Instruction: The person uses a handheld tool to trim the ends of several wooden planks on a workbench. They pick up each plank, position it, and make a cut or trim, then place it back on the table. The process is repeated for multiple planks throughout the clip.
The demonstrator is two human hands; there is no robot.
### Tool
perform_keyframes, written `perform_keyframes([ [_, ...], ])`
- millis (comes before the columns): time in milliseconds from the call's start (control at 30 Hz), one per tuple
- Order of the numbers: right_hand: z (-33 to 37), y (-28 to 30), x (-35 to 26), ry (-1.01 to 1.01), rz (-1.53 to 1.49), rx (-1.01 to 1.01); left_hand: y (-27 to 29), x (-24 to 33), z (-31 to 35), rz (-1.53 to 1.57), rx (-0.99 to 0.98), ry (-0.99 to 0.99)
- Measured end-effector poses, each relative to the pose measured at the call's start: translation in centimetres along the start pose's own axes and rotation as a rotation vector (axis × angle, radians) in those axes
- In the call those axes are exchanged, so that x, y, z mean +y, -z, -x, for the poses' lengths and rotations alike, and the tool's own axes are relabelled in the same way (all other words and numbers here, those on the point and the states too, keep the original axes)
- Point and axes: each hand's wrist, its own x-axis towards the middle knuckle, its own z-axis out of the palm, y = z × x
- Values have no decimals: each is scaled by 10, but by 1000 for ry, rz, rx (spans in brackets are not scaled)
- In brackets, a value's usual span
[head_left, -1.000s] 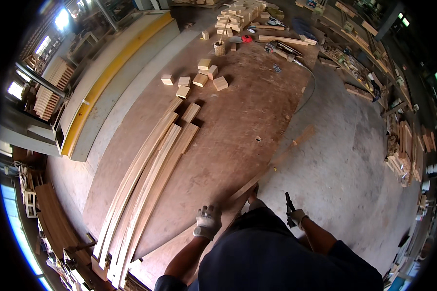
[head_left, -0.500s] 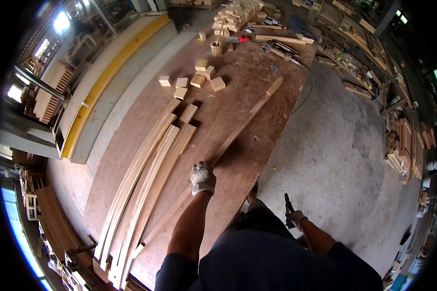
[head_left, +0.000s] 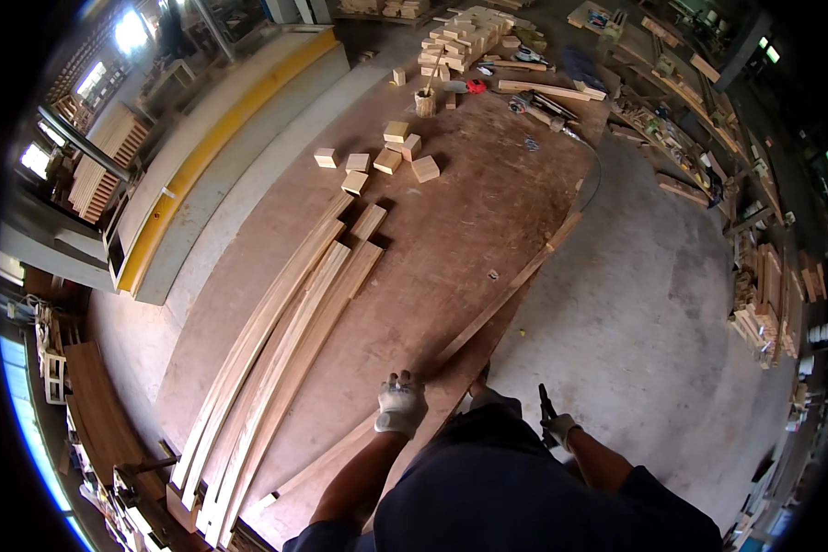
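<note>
A long wooden strip [head_left: 501, 304] runs toward one o'clock along the platform [head_left: 469, 221] edge. The gloved left hand [head_left: 401, 406] grips its near end, fingers curled. The right hand [head_left: 557, 427] clenches a dark tool [head_left: 545, 403].

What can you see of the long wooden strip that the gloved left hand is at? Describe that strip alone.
The long wooden strip is thin, narrow, pale brown wood. It lies slanted along the right edge of the brown board platform, its far end squared off and reaching just past that edge. Its near end meets the gloved left hand; the grip itself cannot be made out.
</note>
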Motion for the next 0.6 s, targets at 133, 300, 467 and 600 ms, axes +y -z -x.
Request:
perform_keyframes([
  [133, -1, 1, -17, 45, -17, -54, -2, -11, -40, -71, 67, 46],
  [300, 14, -5, -38, 91, -71, -40, 30, -51, -109, -70, 102, 147],
  [467, 17, 2, -21, 60, -115, -30, 47, -45, -81, 3, 189, 56],
  [600, 2, 11, 9, -3, -36, 3, 20, -42, -6, 45, 211, 26],
])
